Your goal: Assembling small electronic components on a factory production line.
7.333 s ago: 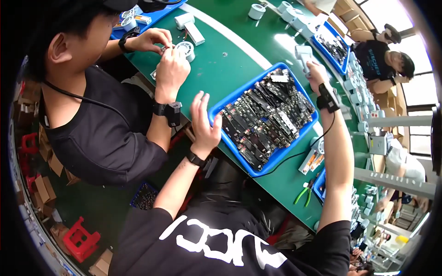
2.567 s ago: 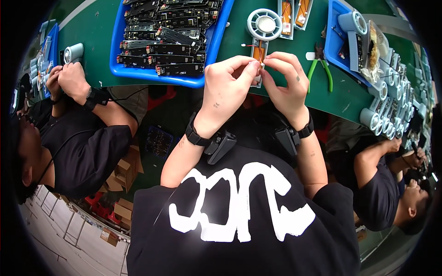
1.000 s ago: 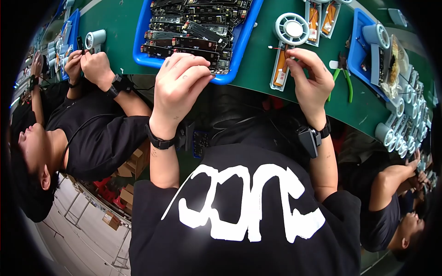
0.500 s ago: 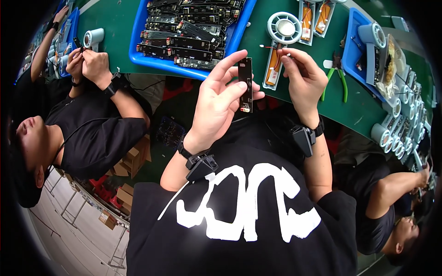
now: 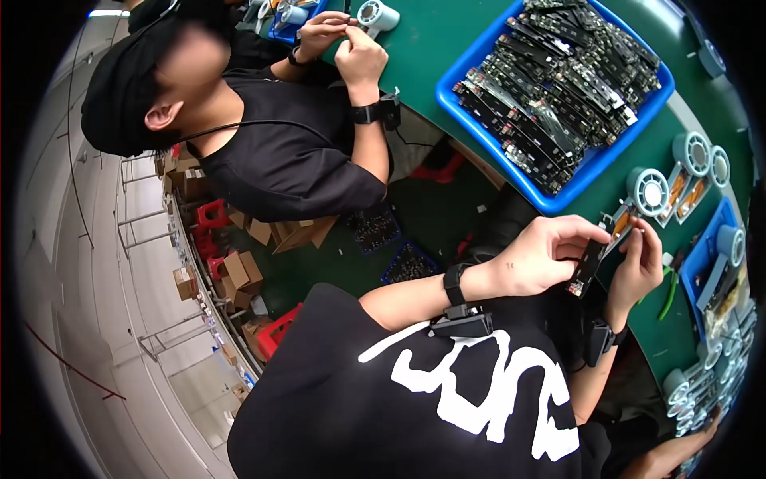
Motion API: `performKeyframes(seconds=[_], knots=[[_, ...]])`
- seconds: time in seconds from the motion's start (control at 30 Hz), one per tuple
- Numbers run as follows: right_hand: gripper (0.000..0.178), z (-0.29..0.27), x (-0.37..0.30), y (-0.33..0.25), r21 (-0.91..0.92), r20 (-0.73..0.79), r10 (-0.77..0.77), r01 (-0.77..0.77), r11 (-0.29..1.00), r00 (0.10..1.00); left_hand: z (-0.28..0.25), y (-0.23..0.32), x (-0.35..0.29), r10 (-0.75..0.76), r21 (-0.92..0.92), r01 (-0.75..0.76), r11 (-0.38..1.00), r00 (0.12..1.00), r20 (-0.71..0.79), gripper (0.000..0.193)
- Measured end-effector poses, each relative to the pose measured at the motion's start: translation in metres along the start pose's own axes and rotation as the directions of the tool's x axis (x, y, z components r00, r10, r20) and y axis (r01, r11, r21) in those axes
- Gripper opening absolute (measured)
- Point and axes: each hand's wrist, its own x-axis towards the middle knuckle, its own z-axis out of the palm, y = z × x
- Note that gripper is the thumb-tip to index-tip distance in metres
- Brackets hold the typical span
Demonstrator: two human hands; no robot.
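My left hand [image 5: 538, 257] is closed on a narrow black circuit board [image 5: 586, 269], held tilted in front of the table edge. My right hand [image 5: 638, 267] is close beside it, thumb and finger pinched together; what lies between them is too small to make out. Just beyond the fingertips lies a pale blue handheld fan [image 5: 648, 190], round head away from me. Its open handle shows an orange battery pack [image 5: 620, 223], partly covered by my left fingers.
A blue bin [image 5: 550, 203] heaped with circuit boards [image 5: 558, 88] stands on the green table [image 5: 427, 68]. More open fans [image 5: 692, 156], green-handled pliers [image 5: 670, 289], a blue tray [image 5: 692, 275] and stacked fan parts [image 5: 682, 391] are at right. A co-worker's hands [image 5: 359, 60] work at left.
The view has swung left, so table and bin appear farther right. My left hand has brought the circuit board down toward the fan handle and my right hand. The right hand's pinch persists.
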Motion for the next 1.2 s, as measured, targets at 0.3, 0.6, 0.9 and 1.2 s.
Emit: performKeyframes(seconds=[0.3, 0.6, 0.9, 1.2], knots=[[0.020, -0.007, -0.010, 0.009, -0.085, -0.006, -0.029, 0.028, 0.996, 1.000, -0.012, -0.005, -0.016, 0.004, 0.452, -0.044, 0.891, 0.996, 0.089, 0.021], [0.025, -0.003, -0.002, 0.013, -0.124, 0.017, -0.130, 0.131, 0.984, 0.991, -0.021, -0.009, -0.007, -0.134, 0.320, 0.076, 0.945, 0.977, 0.164, 0.029], [0.026, -0.002, 0.003, 0.004, -0.279, 0.034, -0.215, 0.216, 0.936, 0.976, -0.007, -0.017, 0.024, -0.337, 0.072, 0.331, 0.941, 0.892, 0.301, 0.060], [0.021, 0.000, 0.003, -0.001, -0.263, -0.013, -0.182, 0.172, 0.949, 0.983, 0.022, -0.008, 0.046, 0.015, 0.318, -0.052, 0.947, 0.993, 0.119, 0.047]])
